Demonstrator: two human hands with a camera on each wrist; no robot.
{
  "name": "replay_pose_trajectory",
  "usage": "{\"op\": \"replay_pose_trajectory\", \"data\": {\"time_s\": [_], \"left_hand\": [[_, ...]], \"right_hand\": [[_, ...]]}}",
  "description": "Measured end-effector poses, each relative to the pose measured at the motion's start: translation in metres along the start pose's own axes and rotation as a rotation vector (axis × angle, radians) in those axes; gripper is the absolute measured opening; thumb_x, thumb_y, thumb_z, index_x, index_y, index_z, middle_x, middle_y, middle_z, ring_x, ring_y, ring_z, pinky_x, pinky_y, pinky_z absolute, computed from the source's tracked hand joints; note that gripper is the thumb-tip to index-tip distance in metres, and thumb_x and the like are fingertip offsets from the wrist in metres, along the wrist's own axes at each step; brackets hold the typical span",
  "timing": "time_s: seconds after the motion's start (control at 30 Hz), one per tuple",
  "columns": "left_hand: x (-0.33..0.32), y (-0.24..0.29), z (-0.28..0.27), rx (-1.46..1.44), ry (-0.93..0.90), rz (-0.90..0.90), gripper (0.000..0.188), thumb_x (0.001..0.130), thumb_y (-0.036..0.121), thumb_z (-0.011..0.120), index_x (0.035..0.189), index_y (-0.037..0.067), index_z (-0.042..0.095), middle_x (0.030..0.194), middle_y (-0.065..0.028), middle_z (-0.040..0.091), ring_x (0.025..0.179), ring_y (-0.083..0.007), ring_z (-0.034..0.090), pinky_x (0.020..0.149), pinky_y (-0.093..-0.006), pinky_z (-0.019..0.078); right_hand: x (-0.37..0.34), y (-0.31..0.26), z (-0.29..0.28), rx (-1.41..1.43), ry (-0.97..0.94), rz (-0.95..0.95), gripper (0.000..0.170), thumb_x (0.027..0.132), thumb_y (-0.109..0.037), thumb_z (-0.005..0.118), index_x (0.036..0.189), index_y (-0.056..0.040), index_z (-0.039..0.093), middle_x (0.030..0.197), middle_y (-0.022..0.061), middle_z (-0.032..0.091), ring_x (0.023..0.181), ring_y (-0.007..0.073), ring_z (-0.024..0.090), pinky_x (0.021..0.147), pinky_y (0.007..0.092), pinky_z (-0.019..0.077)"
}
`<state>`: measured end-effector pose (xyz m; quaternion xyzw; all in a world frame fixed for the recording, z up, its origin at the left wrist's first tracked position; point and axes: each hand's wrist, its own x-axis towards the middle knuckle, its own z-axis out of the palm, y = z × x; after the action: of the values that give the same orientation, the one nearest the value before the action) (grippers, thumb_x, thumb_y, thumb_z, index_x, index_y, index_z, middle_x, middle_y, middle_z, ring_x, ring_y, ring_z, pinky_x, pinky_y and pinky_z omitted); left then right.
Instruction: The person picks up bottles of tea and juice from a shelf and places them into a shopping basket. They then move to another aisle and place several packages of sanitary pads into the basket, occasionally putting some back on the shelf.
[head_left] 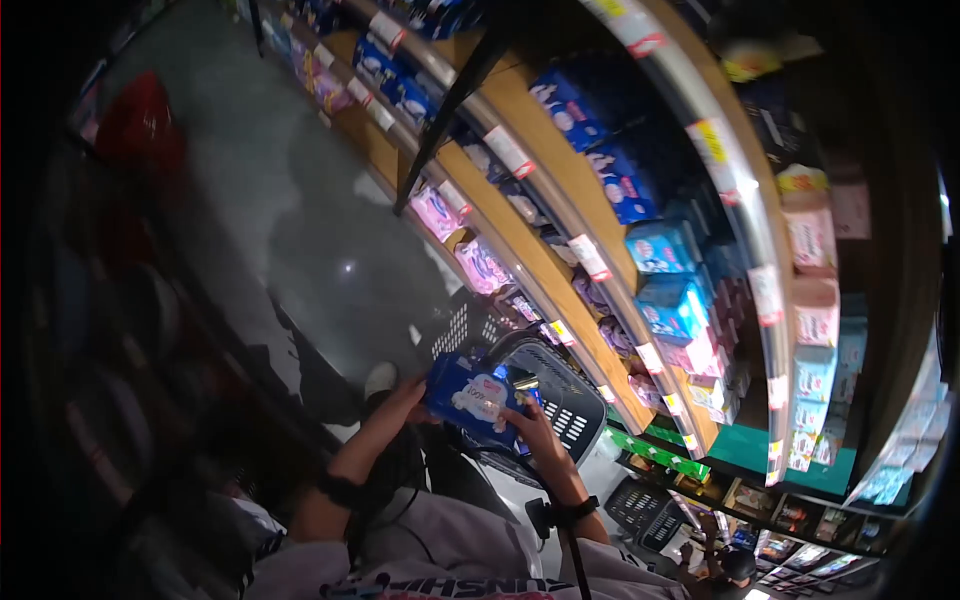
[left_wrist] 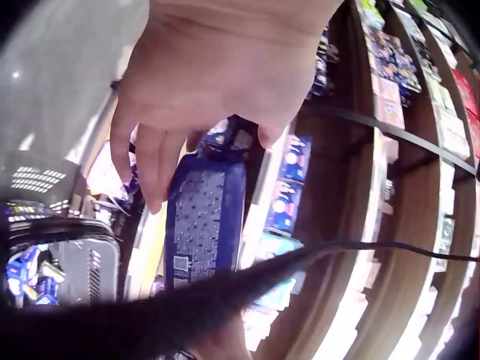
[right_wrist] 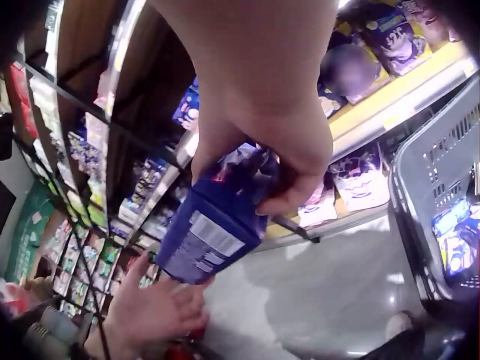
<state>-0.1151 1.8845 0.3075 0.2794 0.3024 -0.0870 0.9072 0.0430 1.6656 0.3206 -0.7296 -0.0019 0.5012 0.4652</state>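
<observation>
A blue package with a white printed patch is held up in front of the body. My right hand grips one end of it; the right wrist view shows fingers and thumb of that hand around the end of the package. My left hand is at the opposite side, and in the right wrist view its palm faces up with fingers extended beside the package. In the left wrist view the left hand spans above the package's patterned face; whether it touches is unclear.
A grey shopping basket stands beyond the package, with blue packs inside. Shelves of packaged goods run along the right. Grey floor extends at left, near a red object. Another person is at lower right.
</observation>
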Motion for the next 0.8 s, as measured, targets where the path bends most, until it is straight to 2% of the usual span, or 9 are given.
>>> {"op": "replay_pose_trajectory", "data": {"time_s": [0.07,0.13,0.23,0.27,0.3,0.4,0.47,0.6,0.8], "left_hand": [[0.023,-0.057,-0.058,0.165,-0.016,-0.009,0.058,0.089,0.032,0.048,0.134,0.002,0.027,0.105,-0.0085,0.056,0.084,-0.014,0.057,0.079,-0.0259,0.0438],[0.037,-0.096,-0.098,0.315,-0.02,-0.018,0.057,0.089,0.032,0.047,0.134,0.003,0.027,0.105,-0.0091,0.056,0.089,-0.0152,0.056,0.08,-0.0272,0.0439],[0.054,-0.142,-0.147,0.832,0.031,-0.214,0.07,0.083,0.043,0.052,0.135,0.005,0.027,0.117,-0.017,0.052,0.109,-0.027,0.05,0.09,-0.0342,0.0394],[0.062,-0.169,-0.166,1.019,0.036,-0.265,0.074,0.08,0.046,0.054,0.135,0.005,0.026,0.12,-0.0187,0.051,0.113,-0.0291,0.048,0.092,-0.0353,0.0382],[0.069,-0.201,-0.183,1.048,0.064,-0.385,0.09,0.069,0.058,0.06,0.136,0.01,0.026,0.128,-0.0266,0.039,0.119,-0.038,0.04,0.096,-0.0423,0.0341],[0.056,-0.208,-0.165,1.126,-0.028,-0.725,0.099,0.059,0.063,0.064,0.137,0.015,0.026,0.131,-0.0314,0.031,0.12,-0.0441,0.034,0.097,-0.0479,0.0317],[0.054,-0.209,-0.162,1.19,-0.027,-0.697,0.105,0.052,0.066,0.067,0.137,0.019,0.026,0.13,-0.0331,0.03,0.12,-0.0475,0.031,0.099,-0.0523,0.0271],[0.053,-0.209,-0.183,1.243,-0.119,-0.675,0.107,0.051,0.067,0.066,0.137,0.02,0.026,0.128,-0.03,0.035,0.119,-0.0441,0.035,0.099,-0.0517,0.0265],[0.062,-0.198,-0.187,1.308,-0.102,-0.544,0.097,0.057,0.061,0.066,0.136,0.019,0.028,0.13,-0.0282,0.036,0.117,-0.0421,0.039,0.099,-0.0511,0.0267]], "right_hand": [[0.046,0.016,-0.023,0.061,-0.127,-0.24,0.033,0.078,-0.007,0.062,0.107,-0.001,0.048,0.09,0.0049,0.059,0.079,0.0101,0.055,0.066,0.0236,0.0453],[0.1,0.022,-0.045,-0.137,0.239,-0.447,0.035,0.075,-0.002,0.065,0.106,-0.0007,0.048,0.09,0.0073,0.059,0.077,0.0119,0.056,0.067,0.026,0.0466],[0.165,-0.042,-0.043,-0.227,0.499,-0.464,0.049,0.07,-0.009,0.073,0.11,-0.0007,0.045,0.095,0.0091,0.056,0.081,0.0141,0.054,0.07,0.026,0.0449],[0.199,-0.052,-0.047,-0.318,0.547,-0.653,0.05,0.07,-0.01,0.073,0.109,-0.0014,0.044,0.099,0.0093,0.052,0.089,0.014,0.05,0.075,0.0262,0.0424],[0.22,-0.073,-0.035,-0.209,0.529,-0.635,0.05,0.069,-0.011,0.074,0.106,-0.0019,0.042,0.1,0.009,0.049,0.092,0.0144,0.047,0.08,0.0264,0.04],[0.31,-0.106,-0.027,-0.251,0.471,-0.768,0.053,0.066,-0.014,0.078,0.101,-0.0037,0.039,0.097,0.0078,0.046,0.091,0.0149,0.045,0.08,0.027,0.0397],[0.361,-0.128,-0.016,-0.522,0.537,-0.884,0.062,0.059,-0.018,0.082,0.101,-0.0042,0.038,0.095,0.0101,0.048,0.09,0.0178,0.048,0.08,0.0287,0.0403],[0.393,-0.166,0.028,-0.685,0.696,-0.713,0.062,0.055,-0.017,0.081,0.099,-0.0035,0.039,0.093,0.0179,0.051,0.089,0.0301,0.054,0.08,0.0331,0.0418],[0.417,-0.126,0.008,-0.75,0.827,-0.823,0.05,0.069,-0.013,0.067,0.112,0.0006,0.044,0.109,0.0205,0.048,0.102,0.0339,0.045,0.087,0.0384,0.0377]]}}
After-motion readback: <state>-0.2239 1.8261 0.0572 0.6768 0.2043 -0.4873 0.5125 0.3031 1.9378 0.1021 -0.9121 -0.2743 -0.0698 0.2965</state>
